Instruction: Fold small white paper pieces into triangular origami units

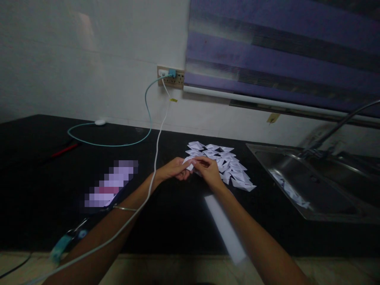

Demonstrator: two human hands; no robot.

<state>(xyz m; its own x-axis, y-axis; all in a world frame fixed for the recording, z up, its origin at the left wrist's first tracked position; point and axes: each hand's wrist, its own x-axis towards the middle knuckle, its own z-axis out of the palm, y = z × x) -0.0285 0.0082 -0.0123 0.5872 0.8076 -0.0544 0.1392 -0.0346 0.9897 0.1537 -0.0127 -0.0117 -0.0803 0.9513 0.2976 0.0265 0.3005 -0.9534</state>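
My left hand and my right hand meet over the dark counter, fingers closed on a small folded white paper between them. My fingers cover part of its shape. Just behind and to the right lie several white paper boats in close rows, some overlapping. Beside my right forearm is a stack or strip of flat white paper, slightly blurred.
On the left lie a pixelated phone and a teal strap. A white cable crosses my left forearm from the wall socket; a teal cable loops behind. A metal sink with a faucet is at right.
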